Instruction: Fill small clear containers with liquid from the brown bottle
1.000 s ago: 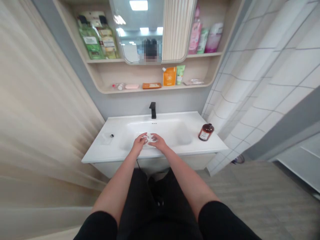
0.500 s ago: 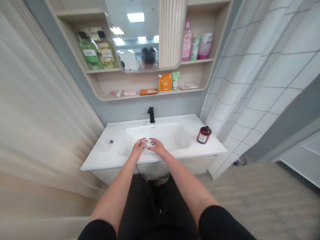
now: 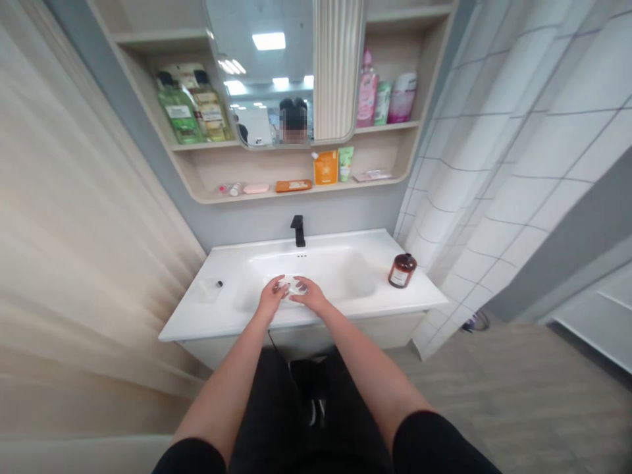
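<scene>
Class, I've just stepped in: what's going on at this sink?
A person's left hand and right hand hold a small clear object between them over the washbasin; what it is cannot be made out. The black faucet stands beyond them, and a labelled brown bottle stands upright on the counter to the right.

So everything's shot from one head-worn cam, aimed forward and down along the wearer's forearms (image 3: 232, 374). The sink (image 3: 336, 268) is caught fairly near, mid-frame. The mirror (image 3: 266, 72) is faced roughly head-on at the top, floor (image 3: 494, 395) at lower right. The left-hand curtain (image 3: 93, 230) is blurry, so its distance can't really be judged.
</scene>
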Tool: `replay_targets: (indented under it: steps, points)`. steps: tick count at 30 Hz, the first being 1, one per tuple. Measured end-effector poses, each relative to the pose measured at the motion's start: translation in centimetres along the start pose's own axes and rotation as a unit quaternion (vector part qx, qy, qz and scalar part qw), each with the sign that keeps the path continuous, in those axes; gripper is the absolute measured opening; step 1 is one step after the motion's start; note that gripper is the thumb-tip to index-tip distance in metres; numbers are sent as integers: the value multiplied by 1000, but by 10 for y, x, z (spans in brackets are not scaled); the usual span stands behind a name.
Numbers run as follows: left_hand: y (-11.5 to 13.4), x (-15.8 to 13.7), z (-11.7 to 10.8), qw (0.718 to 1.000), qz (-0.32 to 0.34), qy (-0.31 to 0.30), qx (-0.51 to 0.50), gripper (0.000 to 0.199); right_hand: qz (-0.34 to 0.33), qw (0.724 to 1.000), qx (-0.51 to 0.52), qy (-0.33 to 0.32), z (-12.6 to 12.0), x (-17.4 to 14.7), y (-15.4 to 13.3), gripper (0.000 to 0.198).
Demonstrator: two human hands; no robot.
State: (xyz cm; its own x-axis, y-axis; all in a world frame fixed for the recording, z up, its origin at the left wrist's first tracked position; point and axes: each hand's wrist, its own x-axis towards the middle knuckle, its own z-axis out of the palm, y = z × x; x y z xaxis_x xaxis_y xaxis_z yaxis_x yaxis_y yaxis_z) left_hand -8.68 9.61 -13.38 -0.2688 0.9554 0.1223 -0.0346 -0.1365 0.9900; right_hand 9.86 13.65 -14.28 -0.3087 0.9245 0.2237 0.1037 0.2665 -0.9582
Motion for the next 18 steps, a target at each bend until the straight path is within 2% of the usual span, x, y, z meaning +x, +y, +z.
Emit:
replay_targets:
  steps: [5,11,14,18]
  points:
    - [2,-2,-8,999,-6,-23,-42,84,2,1000,24,-10,-2,0,0,77]
    - [4,-4,-8,998,-4,-11,-58,78,20,993,114,-19,-1,-3,-4,73]
    - [6,-7,-4,997,20,-44,-65,73,35,987,154,-19,0,-4,-7,70]
    - [11,-17,-1,997,28,-69,-36,71,42,981,177,-67,0,-7,-10,68]
